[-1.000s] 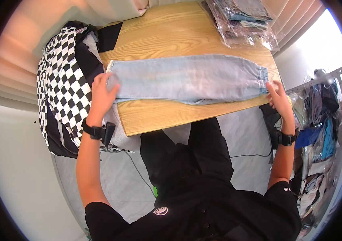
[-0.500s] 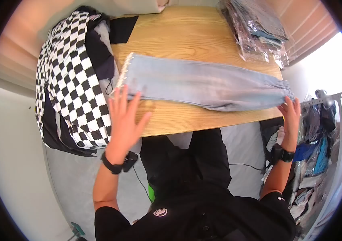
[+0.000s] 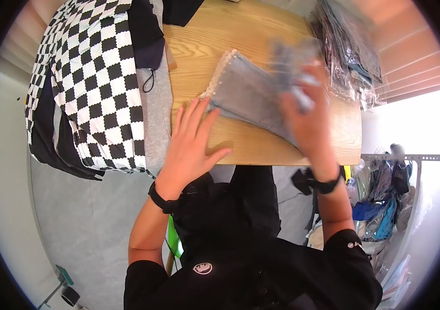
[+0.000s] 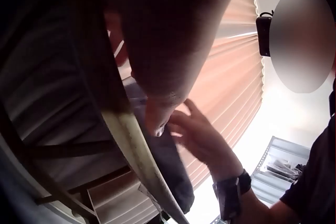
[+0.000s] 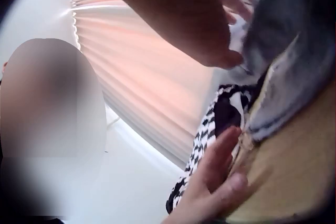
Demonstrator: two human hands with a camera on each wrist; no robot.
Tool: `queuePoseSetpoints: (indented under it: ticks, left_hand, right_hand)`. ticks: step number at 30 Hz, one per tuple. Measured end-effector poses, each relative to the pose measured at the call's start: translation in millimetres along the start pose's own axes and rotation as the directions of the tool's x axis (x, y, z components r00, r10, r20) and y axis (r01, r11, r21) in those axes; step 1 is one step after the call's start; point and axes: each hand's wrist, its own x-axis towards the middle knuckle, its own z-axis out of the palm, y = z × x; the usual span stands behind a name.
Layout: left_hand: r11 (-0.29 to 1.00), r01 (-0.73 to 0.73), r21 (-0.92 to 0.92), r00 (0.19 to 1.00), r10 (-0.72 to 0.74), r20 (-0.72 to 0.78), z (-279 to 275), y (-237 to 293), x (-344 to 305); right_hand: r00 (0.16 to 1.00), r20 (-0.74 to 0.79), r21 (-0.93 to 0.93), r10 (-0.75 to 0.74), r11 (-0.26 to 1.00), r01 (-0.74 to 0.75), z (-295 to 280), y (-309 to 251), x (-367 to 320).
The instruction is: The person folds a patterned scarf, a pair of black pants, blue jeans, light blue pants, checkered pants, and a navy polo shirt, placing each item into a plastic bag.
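A pair of light blue jeans (image 3: 248, 88) lies folded lengthwise on the wooden table, with a pale, bumpy trim along its left end. My left hand (image 3: 189, 139) rests at that trimmed end, its fingers straight and spread and the thumb out to the side. My right hand (image 3: 310, 121) grips the elastic-cuffed end, which is raised off the tabletop and doubled back over the rest; motion blurs both. In the right wrist view the raised denim (image 5: 299, 71) hangs beside my right hand, and the fingertips of my left hand (image 5: 210, 182) come close to the trim.
A black-and-white checked cloth (image 3: 101, 77) covers a pile at the table's left. Denim garments in clear plastic bags (image 3: 349, 51) are stacked at the back right. To the right below, a metal rack (image 3: 406, 157) stands near more bagged clothes. The table's front edge (image 3: 261, 161) runs before my legs.
My right hand has taken the cuffed end, lifted it and brought it leftward over the jeans. My left hand stays by the trimmed end, now flatter and more spread. The view has shifted.
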Motion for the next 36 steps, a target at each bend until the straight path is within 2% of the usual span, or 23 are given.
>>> queuePoseSetpoints:
  ticks: [2, 5, 6, 8, 10, 12, 14, 15, 16, 17, 18, 20, 21, 22, 24, 26, 27, 28, 30, 31, 33, 34, 36]
  left_hand:
    - [1.000, 0.011, -0.023, 1.000, -0.011, -0.004, -1.8, -2.3, -0.5]
    - [0.993, 0.027, -0.117, 0.998, -0.034, -0.057, -2.7, -6.1, 0.2]
    - [0.987, 0.032, -0.157, 0.997, -0.043, -0.071, -4.0, -7.2, -0.5]
    - [0.979, 0.021, -0.205, 0.997, -0.036, -0.069, -3.6, -8.8, -0.3]
    - [0.951, 0.071, -0.300, 0.985, -0.114, -0.128, -0.8, -9.9, 3.1]
    - [0.956, 0.072, -0.283, 0.979, -0.122, -0.163, -1.2, -6.0, 18.6]
    - [0.909, 0.309, -0.280, 0.941, -0.336, -0.051, -8.4, 6.5, 40.2]
    - [0.908, 0.349, -0.230, 0.927, -0.371, -0.057, -2.3, -4.8, 48.9]
    - [0.920, 0.324, -0.223, 0.939, -0.342, -0.047, 0.7, -10.9, 51.3]
    - [0.883, 0.400, -0.247, 0.906, -0.421, -0.037, 4.7, -15.3, 58.7]
    - [0.844, 0.458, -0.280, 0.874, -0.484, -0.029, 10.9, -19.6, 70.7]
    - [0.868, 0.460, -0.188, 0.875, -0.479, -0.071, 23.9, -31.9, 73.4]
    - [0.853, 0.457, -0.254, 0.874, -0.484, -0.052, 22.2, -31.0, 76.5]
    - [0.828, 0.459, -0.323, 0.870, -0.493, -0.028, 23.1, -30.5, 79.4]
    - [0.828, 0.424, -0.368, 0.855, -0.500, -0.139, 33.9, -43.7, 79.6]
    - [0.858, 0.355, -0.371, 0.915, -0.401, -0.052, 32.3, -64.6, 77.7]
    - [0.844, 0.414, -0.342, 0.897, -0.441, -0.004, 27.9, -82.0, 74.2]
    - [0.827, 0.471, -0.306, 0.875, -0.482, 0.045, 24.9, -91.1, 68.1]
    - [0.840, 0.439, -0.319, 0.893, -0.448, 0.049, 21.7, -83.2, 53.7]
    - [0.867, 0.421, -0.268, 0.901, -0.433, 0.015, 21.8, -80.7, 43.5]
    - [0.893, 0.389, -0.226, 0.916, -0.402, -0.012, 25.5, -69.0, 31.4]
    - [0.894, 0.400, -0.201, 0.908, -0.416, -0.047, 25.4, -59.8, 25.6]
    - [0.899, 0.402, -0.176, 0.904, -0.420, -0.079, 32.5, -46.4, 22.6]
  right_hand:
    - [0.961, 0.272, -0.028, 0.040, 0.999, -0.034, 30.2, -13.6, -10.7]
    - [0.943, 0.328, -0.073, 0.054, 0.997, -0.032, 25.2, -13.7, -33.7]
    - [0.943, 0.325, -0.076, 0.069, 0.996, -0.047, 20.6, -11.1, -43.0]
    - [0.959, 0.262, -0.262, 0.103, 0.965, -0.032, 5.7, -0.8, -61.9]
    - [0.968, 0.190, -0.284, 0.164, 0.953, -0.106, -5.4, 13.9, -82.1]
    - [0.968, 0.116, -0.291, 0.222, 0.940, -0.181, -8.4, 28.6, -100.1]
    - [0.953, 0.086, -0.105, 0.290, 0.954, -0.281, -9.4, 41.7, -115.9]
    - [0.950, 0.069, -0.103, 0.304, 0.950, -0.296, -8.2, 44.0, -122.9]
    - [0.967, 0.072, -0.173, 0.243, 0.958, -0.228, -5.5, 44.7, -127.1]
    - [0.981, 0.069, -0.251, 0.179, 0.955, -0.157, -3.4, 47.8, -127.0]
    - [0.979, 0.068, -0.246, 0.191, 0.954, -0.169, -1.2, 47.4, -128.7]
    - [0.972, 0.099, -0.186, 0.215, 0.963, -0.194, -4.4, 45.4, -129.9]
    - [0.968, 0.141, -0.126, 0.208, 0.973, -0.191, -12.5, 42.6, -129.5]
    - [0.963, 0.184, 0.020, 0.199, 0.978, -0.206, -20.0, 43.7, -132.0]
    - [0.972, 0.211, 0.263, 0.101, 0.952, -0.156, -40.7, 48.5, -136.4]
    - [0.977, 0.160, 0.190, 0.139, 0.967, -0.169, -74.4, 66.9, -144.6]
    - [0.976, 0.141, 0.144, 0.164, 0.972, -0.184, -94.1, 76.0, -152.1]
    - [0.978, 0.052, 0.081, 0.203, 0.975, -0.206, -116.0, 97.2, -162.1]
    - [0.942, -0.126, -0.057, 0.311, 0.946, -0.320, -179.4, 134.8, -171.9]
    - [0.917, -0.258, -0.200, 0.305, 0.911, -0.360, -211.3, 162.3, -182.0]
    - [0.884, -0.433, -0.523, 0.174, 0.751, -0.404, -288.5, 186.9, -184.2]
    - [0.882, -0.469, -0.638, 0.045, 0.674, -0.373, -328.4, 205.9, -186.9]
    - [0.879, -0.474, -0.821, -0.042, 0.380, -0.425, -399.1, 226.8, -194.0]
